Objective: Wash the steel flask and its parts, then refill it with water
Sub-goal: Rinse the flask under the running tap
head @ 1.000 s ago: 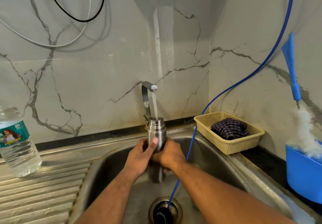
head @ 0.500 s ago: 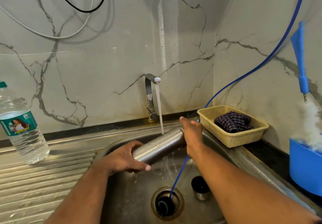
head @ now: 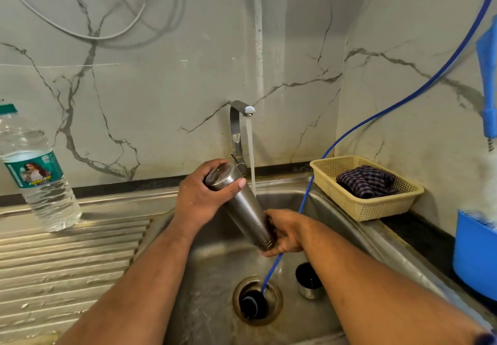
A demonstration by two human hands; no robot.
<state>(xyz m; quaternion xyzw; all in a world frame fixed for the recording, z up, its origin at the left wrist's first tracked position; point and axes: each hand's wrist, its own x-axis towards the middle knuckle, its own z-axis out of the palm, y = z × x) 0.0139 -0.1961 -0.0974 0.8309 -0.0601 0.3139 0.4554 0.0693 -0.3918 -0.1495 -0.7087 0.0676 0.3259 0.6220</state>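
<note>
The steel flask [head: 242,207] is held in the air over the sink [head: 209,277], with its long axis on a diagonal. The closed base points up and to the left, toward the tap [head: 236,129], and the mouth end points down and to the right, into the basin. The left hand [head: 196,197] grips the base end, fingers curled round it and the thumb lying across the body. The right hand [head: 287,233] holds the mouth end, its fingers wrapped round the rim. The water stream [head: 250,154] falls just beside the upper part of the flask (whether it touches the steel, I cannot tell).

On the flask no writing shows. The plastic bottle [head: 40,183] on the draining board [head: 67,258] has a teal label with a picture of a person; its words are too small to read.

Below the flask the basin floor is open down to the drain [head: 239,291], where the blue hose [head: 304,198] ends. A steel cup [head: 309,281] stands right of the drain. Near the right rim sit a yellow basket [head: 376,210] with a checked cloth [head: 365,182] and a blue tub [head: 473,258].
</note>
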